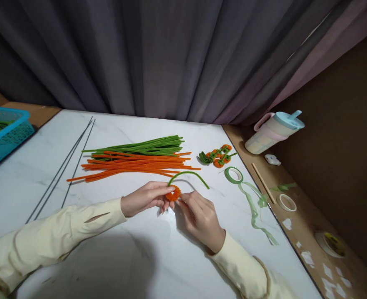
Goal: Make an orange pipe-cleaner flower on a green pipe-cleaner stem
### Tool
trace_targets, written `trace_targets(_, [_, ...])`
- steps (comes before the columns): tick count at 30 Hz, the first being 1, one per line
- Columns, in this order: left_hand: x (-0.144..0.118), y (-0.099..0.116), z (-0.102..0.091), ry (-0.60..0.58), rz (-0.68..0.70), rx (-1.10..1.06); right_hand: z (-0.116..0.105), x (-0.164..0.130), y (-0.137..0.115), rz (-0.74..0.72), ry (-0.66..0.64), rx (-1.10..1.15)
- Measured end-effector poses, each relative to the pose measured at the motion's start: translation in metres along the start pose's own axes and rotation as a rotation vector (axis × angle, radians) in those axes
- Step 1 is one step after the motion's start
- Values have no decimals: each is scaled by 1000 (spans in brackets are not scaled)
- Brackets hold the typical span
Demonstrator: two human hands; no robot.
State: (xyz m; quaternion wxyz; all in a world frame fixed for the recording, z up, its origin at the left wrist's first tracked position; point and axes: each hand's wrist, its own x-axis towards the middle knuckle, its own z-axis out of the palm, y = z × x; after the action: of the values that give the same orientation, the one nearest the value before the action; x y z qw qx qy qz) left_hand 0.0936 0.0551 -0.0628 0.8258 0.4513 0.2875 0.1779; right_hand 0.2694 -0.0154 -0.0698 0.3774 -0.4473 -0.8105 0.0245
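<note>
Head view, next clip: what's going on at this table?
A person in cream sleeves sits at a white table. The left hand and right hand together pinch a small orange pipe-cleaner coil, with a bent green pipe cleaner arching from it. Behind lie a pile of green and orange pipe cleaners, some finished pieces, and a roll of green tape.

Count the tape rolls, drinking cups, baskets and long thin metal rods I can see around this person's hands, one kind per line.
Tape rolls: 3, a green one, a white ring and one at the brown ledge
Drinking cups: 1
Baskets: 1, blue
Metal rods: 3
Total: 8
</note>
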Motion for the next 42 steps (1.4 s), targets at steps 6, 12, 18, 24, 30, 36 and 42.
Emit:
trace_targets(6, [0, 0, 1, 14, 8, -9, 0, 0, 0, 1, 20, -14])
trace_targets(12, [1, 1, 1, 34, 13, -19, -2, 2, -1, -3, 21, -83])
trace_targets(18, [1, 2, 3, 15, 11, -8, -2, 3, -2, -33, 4, -139])
trace_targets(24, [1, -1, 2, -4, 16, -15, -1, 3, -2, -81, -19, -162])
trace_targets(30, [1, -3, 0, -25, 10, -91, 0, 4, -2, -56, -26, -46])
trace_targets(36, [1, -4, -3, -77, -18, -197, 0, 6, 0, 76, 14, 213])
trace_targets(42, [1, -6, -8, -162, -72, -250, 0, 5, 5, 129, 16, 394])
